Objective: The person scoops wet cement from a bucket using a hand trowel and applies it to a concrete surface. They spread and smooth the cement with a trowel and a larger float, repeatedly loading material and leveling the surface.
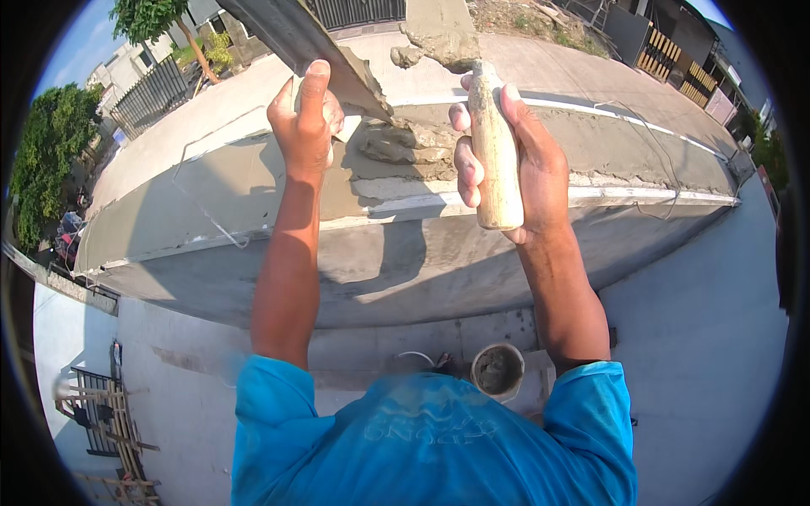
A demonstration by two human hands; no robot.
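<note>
My right hand (536, 169) is wrapped round the pale wooden handle of a trowel (496, 160). Its blade points away from me and carries wet grey mortar (443, 42). My left hand (305, 122) grips the edge of a long dark board (291, 51), thumb on top, tilted down toward the right. Mortar clings to the board's lower edge. Below and between my hands, a lumpy heap of mortar (409, 143) lies on the flat top of a wall ledge (228, 190).
Bent thin wires (207, 211) stand at the ledge's left, with another wire (666, 160) at its right. Far below, near my body, is a bucket (498, 371) with grey material inside. Bamboo poles (126, 434) lie lower left. Beyond the ledge runs a paved road (557, 72).
</note>
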